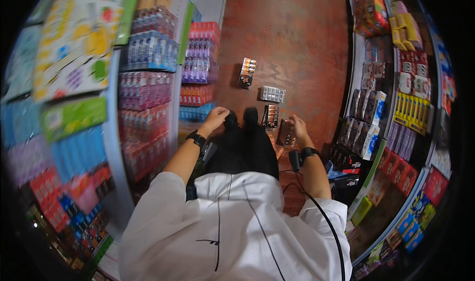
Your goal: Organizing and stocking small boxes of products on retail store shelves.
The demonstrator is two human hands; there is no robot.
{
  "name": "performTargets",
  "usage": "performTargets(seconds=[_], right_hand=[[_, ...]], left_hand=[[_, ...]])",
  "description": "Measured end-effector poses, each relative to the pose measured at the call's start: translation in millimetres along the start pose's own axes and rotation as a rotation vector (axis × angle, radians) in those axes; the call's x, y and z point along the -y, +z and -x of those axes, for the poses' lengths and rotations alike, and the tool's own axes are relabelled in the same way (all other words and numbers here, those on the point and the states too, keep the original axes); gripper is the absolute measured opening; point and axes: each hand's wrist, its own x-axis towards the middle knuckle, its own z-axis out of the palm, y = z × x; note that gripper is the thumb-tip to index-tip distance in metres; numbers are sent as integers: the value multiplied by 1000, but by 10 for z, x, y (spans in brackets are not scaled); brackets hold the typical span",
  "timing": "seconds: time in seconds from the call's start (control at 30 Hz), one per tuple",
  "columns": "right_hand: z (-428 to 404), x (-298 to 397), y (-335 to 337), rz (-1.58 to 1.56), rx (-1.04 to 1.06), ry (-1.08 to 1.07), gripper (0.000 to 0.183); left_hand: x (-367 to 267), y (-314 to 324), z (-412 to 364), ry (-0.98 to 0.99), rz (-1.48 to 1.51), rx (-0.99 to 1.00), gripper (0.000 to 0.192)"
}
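Observation:
My left hand (217, 118) hangs over the floor beside my black shoe (231, 119). Its fingers are curled, and whether anything lies inside them is hidden. My right hand (298, 126), with fingers apart and nothing held, hovers over a dark shrink-wrapped pack (287, 134) and partly covers it. Close by, a black-and-orange pack (272, 116) lies just past my feet. A silvery wrapped pack (272, 94) is farther out, and another black-and-orange pack (247, 72) sits beyond it to the left. Some orange wrapped items (277, 147) show beside my right leg.
Shelves of stacked, wrapped boxes (145, 92) rise close on my left. On my right, shelves hold dark boxes (367, 103) and yellow packs (412, 112). The reddish-brown floor (293, 32) runs between them. A black cable (326, 221) trails from a device at my right wrist.

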Motion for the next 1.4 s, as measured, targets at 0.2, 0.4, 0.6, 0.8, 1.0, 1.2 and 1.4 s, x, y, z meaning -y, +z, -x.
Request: performTargets(seconds=[0.2,0.4,0.6,0.8,1.0,1.2,1.4], right_hand=[[-1026,58,1181,-148,178,121,36],[-3118,-717,1468,54,49,-200,38],[-3593,-742,2049,-180,64,-257,53],[-3315,-439,2260,-426,209,6,60],[-2660,-219,2203,-456,107,-56,66],[-2261,107,2020,-431,312,78,59],[-2036,183,1865,-383,355,-14,53]], left_hand=[[378,184,-1180,-77,84,-112,30],[875,517,-2793,-309,351,-202,37],[1393,813,-3611,-108,621,35,46],[1486,858,-3562,-131,666,115,52],[1102,827,-3079,72,243,13,65],[484,704,-2660,376,49,-63,64],[200,669,-2250,111,646,70,69]])
